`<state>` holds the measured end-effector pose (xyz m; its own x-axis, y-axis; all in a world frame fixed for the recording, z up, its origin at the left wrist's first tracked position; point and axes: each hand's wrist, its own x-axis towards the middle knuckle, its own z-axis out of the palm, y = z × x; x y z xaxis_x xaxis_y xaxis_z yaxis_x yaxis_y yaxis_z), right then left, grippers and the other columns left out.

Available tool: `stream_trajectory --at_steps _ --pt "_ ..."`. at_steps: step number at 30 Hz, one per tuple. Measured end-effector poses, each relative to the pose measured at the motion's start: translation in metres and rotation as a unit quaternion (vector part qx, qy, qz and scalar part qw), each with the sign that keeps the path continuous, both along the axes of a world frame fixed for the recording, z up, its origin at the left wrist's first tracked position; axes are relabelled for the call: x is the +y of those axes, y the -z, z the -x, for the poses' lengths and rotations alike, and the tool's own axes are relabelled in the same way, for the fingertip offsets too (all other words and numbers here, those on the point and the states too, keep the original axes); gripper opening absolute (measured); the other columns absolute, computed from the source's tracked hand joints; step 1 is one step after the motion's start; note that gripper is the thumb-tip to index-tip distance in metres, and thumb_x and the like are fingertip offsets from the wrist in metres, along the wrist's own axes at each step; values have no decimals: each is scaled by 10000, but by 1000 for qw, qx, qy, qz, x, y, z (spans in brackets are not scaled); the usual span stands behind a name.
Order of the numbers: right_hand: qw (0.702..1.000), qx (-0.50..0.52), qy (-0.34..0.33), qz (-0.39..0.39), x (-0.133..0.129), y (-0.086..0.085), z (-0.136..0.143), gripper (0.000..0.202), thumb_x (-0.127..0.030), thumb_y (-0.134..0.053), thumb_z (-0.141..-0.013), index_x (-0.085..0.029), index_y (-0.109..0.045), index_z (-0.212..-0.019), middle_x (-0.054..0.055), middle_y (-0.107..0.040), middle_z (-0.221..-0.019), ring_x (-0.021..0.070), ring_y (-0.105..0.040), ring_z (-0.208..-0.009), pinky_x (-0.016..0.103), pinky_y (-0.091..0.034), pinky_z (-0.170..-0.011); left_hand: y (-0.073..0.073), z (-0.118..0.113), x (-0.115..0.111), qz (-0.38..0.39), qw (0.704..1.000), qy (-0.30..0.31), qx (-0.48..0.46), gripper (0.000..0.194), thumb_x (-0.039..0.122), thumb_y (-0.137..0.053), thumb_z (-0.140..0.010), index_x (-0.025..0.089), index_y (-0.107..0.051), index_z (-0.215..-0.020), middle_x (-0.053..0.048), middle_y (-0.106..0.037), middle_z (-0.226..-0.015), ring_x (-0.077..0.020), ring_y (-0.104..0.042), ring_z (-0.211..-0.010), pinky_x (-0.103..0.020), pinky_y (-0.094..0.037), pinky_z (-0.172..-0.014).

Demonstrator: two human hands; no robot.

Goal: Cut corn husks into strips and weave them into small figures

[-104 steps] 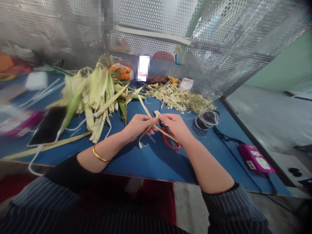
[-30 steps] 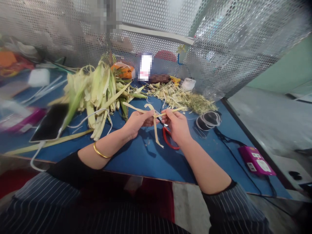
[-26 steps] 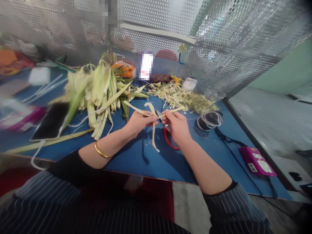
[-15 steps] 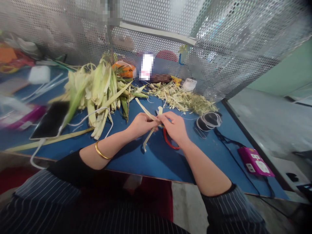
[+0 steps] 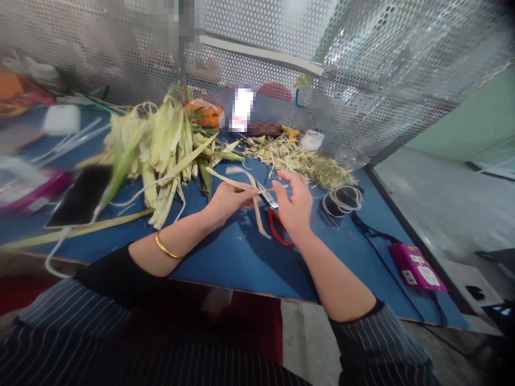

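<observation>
My left hand [image 5: 230, 202] pinches crossed strips of pale corn husk [image 5: 258, 219] between thumb and fingers. One strip points up and left past the knuckles, another hangs toward the table, and a thin end reaches toward my right hand [image 5: 296, 206]. That hand is open, thumb and forefinger apart, close to the thin end; whether the thumb touches it I cannot tell. Beneath the hands lies a pair of scissors [image 5: 277, 230] with red handles, its metal blades pointing away and partly covered by the husk and the right hand.
A heap of husks [image 5: 163, 139] lies at left, beside a phone [image 5: 80, 195] on a white cable. Husk scraps [image 5: 298, 161] are piled behind the hands, before a perforated metal panel [image 5: 257, 59]. At right are a spool of cord [image 5: 343, 201] and a purple power strip [image 5: 418, 267].
My right hand has let go of the husk strips and moved slightly right, its fingers spreading. The strips in my left hand have swung round, and the scissor blades show more.
</observation>
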<state>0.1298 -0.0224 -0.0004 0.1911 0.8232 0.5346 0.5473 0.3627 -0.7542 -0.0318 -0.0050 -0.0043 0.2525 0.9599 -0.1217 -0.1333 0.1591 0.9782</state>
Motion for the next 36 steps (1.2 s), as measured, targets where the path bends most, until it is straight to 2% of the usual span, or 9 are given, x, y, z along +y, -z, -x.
stream_trajectory --at_steps 3,6,9,13,17,21,27,31,36 --pt "992 45 -50 107 -1 -2 0 353 -494 -550 -861 -205 -691 -717 27 -672 -742 166 -602 -754 308 -448 -779 2 1 2 -18 1000 -15 -7 197 284 -717 -731 129 -721 -851 -81 -739 -825 -133 -666 -696 -251 -516 -666" --pt "950 198 -104 219 4 4 2 363 -534 -642 -774 -184 -680 -684 5 -654 -661 125 -583 -639 268 -447 -662 5 0 2 -66 997 -16 27 238 280 -701 -737 136 -717 -925 -76 -741 -860 -137 -663 -710 -235 -508 -639" --pt "902 335 -118 246 10 10 1 311 -462 -772 -651 -176 -678 -728 -14 -643 -655 86 -550 -582 224 -425 -580 7 -1 -1 -132 988 43 73 248 261 -650 -767 169 -734 -981 -56 -742 -914 -139 -664 -738 -232 -516 -662" --pt "862 396 -147 281 14 13 -2 286 -379 -812 -605 -158 -673 -722 -37 -568 -569 68 -485 -513 212 -397 -516 9 -2 -3 -178 973 105 99 335 170 -560 -781 234 -731 -1061 -25 -734 -1021 -137 -679 -828 -228 -526 -740" --pt "913 361 -84 171 15 8 -5 257 -414 -746 -685 -175 -654 -706 -27 -601 -603 77 -521 -512 226 -425 -530 11 -1 -1 -165 977 102 92 430 154 -538 -772 222 -674 -1174 -55 -720 -1077 -115 -682 -713 -223 -526 -670" --pt "942 335 -8 26 16 -1 -9 272 -470 -646 -780 -199 -639 -754 -29 -625 -663 88 -565 -534 253 -483 -593 6 3 0 -148 988 -14 35 326 186 -515 -773 164 -691 -1047 -68 -734 -958 -132 -691 -693 -233 -528 -655" --pt "946 323 -7 7 14 -7 -11 269 -452 -650 -788 -189 -644 -732 -23 -604 -651 83 -552 -498 250 -485 -549 -11 10 -5 -122 988 -35 -90 341 410 -489 -858 148 -707 -850 -70 -718 -760 -169 -680 -673 -285 -529 -670" --pt "963 269 16 3 11 -9 -11 264 -452 -646 -793 -195 -660 -736 -27 -600 -610 91 -546 -485 246 -479 -524 -15 8 -10 -184 982 -32 -8 346 457 -559 -844 155 -700 -750 -63 -704 -735 -135 -625 -655 -252 -490 -668" --pt "968 240 -29 67 4 -10 -5 280 -471 -659 -779 -193 -687 -764 -24 -614 -599 108 -565 -458 255 -480 -489 -9 3 -15 -312 931 -3 188 136 317 -613 -829 186 -645 -848 -43 -717 -837 -150 -641 -753 -255 -472 -739"
